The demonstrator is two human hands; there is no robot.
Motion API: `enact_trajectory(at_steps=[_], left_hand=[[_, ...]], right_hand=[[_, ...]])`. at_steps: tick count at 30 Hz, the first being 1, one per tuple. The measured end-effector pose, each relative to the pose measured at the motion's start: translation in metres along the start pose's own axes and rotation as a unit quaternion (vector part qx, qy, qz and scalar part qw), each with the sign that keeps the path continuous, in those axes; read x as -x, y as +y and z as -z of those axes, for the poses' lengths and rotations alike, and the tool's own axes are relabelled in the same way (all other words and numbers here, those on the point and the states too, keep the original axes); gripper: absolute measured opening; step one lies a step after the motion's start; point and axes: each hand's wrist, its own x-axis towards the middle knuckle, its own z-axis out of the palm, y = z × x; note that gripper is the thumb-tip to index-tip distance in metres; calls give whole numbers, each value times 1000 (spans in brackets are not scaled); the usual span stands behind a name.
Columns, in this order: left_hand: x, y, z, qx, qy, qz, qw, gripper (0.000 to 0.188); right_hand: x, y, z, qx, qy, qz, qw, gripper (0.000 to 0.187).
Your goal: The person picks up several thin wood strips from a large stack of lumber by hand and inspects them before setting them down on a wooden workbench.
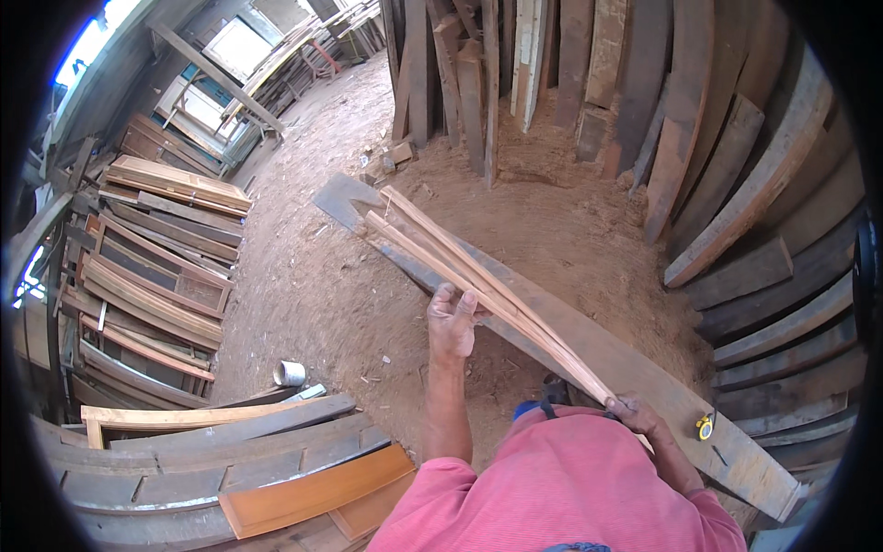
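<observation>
Two long, thin reddish-brown wooden strips [524, 329] lie at a slant across a long plank bench [658, 377], spread apart at their far left ends and meeting at the near right. My left hand [452, 322] is closed on the strips around their middle, thumb uppermost. Its fingers are partly hidden under the wood. My right hand [636, 414] grips the strips' near end, close to my body, with its fingertips partly out of sight. A yellow and black tape measure [705, 426] rests on the plank to the right of my right hand, beside a small dark object [720, 455].
Stacked boards and frames [166, 276] line the left side. An orange-brown panel [317, 492] lies at lower left, near a white can [290, 373]. Upright planks [575, 64] lean along the far and right sides. Sawdust covers the dirt floor [303, 267].
</observation>
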Motion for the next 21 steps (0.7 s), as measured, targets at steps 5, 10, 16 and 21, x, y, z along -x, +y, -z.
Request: enact_trajectory(at_steps=[5, 10, 16, 21], left_hand=[[3, 2, 7, -16, 26, -2, 1000, 20], [-1, 0, 2, -13, 31, -11, 999, 19], [-7, -9, -3, -44, 39, -32, 998, 15], [-8, -14, -8, -42, 11, -32, 999, 14]], right_hand=[[-1, -7, 0, -25, -12, -23, 999, 55], [-5, -3, 9, 20, -17, -23, 999, 55], [-4, 4, 14, -26, -44, -56, 997, 56], [-1, 15, 18, -42, -52, -74, 995, 56]])
